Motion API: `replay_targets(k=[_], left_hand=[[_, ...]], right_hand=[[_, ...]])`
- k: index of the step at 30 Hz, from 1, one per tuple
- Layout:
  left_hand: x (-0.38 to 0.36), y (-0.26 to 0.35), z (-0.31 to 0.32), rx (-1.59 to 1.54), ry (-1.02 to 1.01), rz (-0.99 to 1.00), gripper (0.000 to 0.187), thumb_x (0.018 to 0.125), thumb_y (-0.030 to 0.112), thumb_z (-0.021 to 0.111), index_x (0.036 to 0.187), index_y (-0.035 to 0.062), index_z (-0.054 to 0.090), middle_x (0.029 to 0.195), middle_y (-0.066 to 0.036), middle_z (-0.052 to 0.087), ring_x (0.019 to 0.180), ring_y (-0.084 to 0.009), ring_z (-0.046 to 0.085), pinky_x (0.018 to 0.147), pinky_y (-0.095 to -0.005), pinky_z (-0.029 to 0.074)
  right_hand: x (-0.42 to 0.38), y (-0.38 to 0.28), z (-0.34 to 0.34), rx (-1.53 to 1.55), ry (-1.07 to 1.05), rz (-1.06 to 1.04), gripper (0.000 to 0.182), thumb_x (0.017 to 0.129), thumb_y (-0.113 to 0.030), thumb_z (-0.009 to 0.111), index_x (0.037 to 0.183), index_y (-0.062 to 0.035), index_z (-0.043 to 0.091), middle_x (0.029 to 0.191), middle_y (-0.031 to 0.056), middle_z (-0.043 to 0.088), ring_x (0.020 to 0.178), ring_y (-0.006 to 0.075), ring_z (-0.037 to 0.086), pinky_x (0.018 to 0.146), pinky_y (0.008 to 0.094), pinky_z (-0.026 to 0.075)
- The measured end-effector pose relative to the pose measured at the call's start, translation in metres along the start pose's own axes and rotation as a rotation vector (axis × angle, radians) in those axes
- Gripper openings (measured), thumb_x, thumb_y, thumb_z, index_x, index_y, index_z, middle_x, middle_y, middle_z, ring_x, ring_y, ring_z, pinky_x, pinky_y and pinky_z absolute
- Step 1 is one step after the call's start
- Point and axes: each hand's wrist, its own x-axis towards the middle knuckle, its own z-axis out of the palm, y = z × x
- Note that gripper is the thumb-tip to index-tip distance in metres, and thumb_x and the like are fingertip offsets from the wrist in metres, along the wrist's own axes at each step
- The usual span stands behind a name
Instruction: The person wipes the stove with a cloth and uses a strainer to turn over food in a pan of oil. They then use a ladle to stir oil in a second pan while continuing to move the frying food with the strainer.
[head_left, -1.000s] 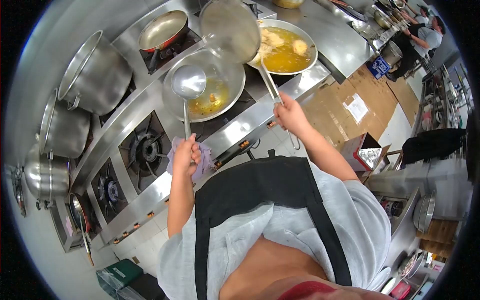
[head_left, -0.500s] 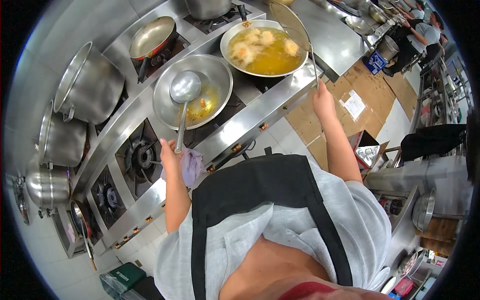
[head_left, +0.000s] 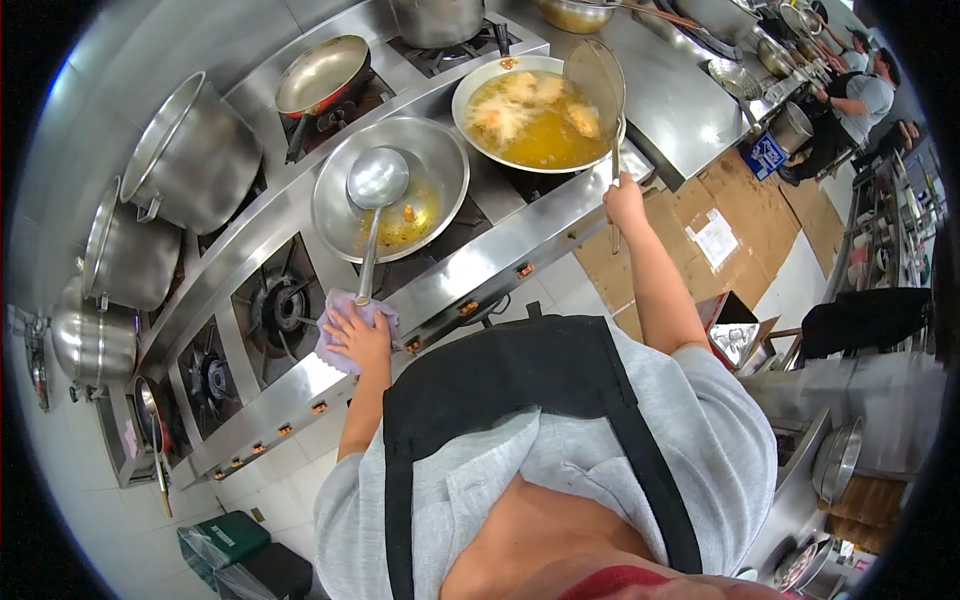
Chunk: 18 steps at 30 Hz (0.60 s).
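Readable text: none | green bin (head_left: pixel 226 538), blue box (head_left: pixel 764 157): lettering illegible

Grey short-sleeved top under a black bib apron

Wearer's clothing, seen from above. Light grey, soft-looking fabric top (head_left: pixel 712 440), short-sleeved, loose in cut; folds gathered across the chest and at both shoulders. Neckline opens to a point at the front. Over it, a plain matte black cloth bib apron (head_left: pixel 510 375), broad across the torso, its chest edge dipping in a shallow curve. Two wide, flat black shoulder straps (head_left: pixel 660 480) run up from the bib's corners. Small black tab (head_left: pixel 535 310) juts from the far edge. Left hand (head_left: pixel 362 338) and right hand (head_left: pixel 625 202) bare, forearms uncovered.
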Motion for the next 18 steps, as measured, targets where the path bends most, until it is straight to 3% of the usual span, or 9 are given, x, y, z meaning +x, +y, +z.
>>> replay_targets(k=[1,3,4,9,18], left_hand=[[0.001,0.002,0.001,-0.003,-0.001,-0.008,0.062,0.085,0.050,0.049,0.138,0.0180,0.039,0.151,-0.017,0.014,0.138,-0.0446,0.006,0.102,-0.0684,0.004],[0.002,0.007,0.002,0.023,0.061,-0.090,0.061,0.086,0.049,0.047,0.139,0.0203,0.038,0.151,-0.014,0.017,0.139,-0.0414,0.008,0.105,-0.0652,0.005],[0.003,0.009,0.001,0.023,0.057,-0.095,0.061,0.086,0.049,0.047,0.139,0.0203,0.038,0.151,-0.014,0.017,0.139,-0.0414,0.008,0.105,-0.0652,0.005],[0.009,0.005,0.005,0.001,0.025,-0.169,0.049,0.091,0.040,0.041,0.139,0.0274,0.039,0.149,-0.004,0.028,0.139,-0.0340,0.017,0.108,-0.0599,0.010],[0.007,0.012,0.006,0.088,0.116,-0.170,0.044,0.090,0.033,0.040,0.133,0.0263,0.047,0.147,-0.005,0.033,0.138,-0.0335,0.021,0.107,-0.0598,0.014]], right_hand=[[-0.005,-0.011,-0.004,-0.004,-0.005,-0.006,0.025,0.085,-0.005,0.041,0.108,-0.0006,0.048,0.070,0.0113,0.057,0.045,0.0183,0.052,0.037,0.0330,0.042],[-0.033,-0.053,-0.018,0.333,-0.166,0.197,0.015,0.085,-0.005,0.042,0.099,-0.0020,0.047,0.066,0.0058,0.053,0.044,0.0136,0.048,0.037,0.0303,0.040],[-0.033,-0.055,-0.017,0.388,-0.193,0.202,0.014,0.085,-0.005,0.042,0.098,-0.0026,0.047,0.067,0.0040,0.052,0.045,0.0115,0.046,0.038,0.0281,0.040],[-0.029,-0.063,-0.011,0.462,-0.291,0.221,0.009,0.085,-0.005,0.043,0.093,-0.0036,0.046,0.067,0.0038,0.051,0.046,0.0110,0.047,0.039,0.0272,0.040],[-0.030,-0.067,0.005,0.614,-0.448,0.220,0.004,0.084,-0.005,0.043,0.082,-0.0030,0.046,0.063,0.0044,0.048,0.044,0.0118,0.044,0.038,0.0275,0.039]])
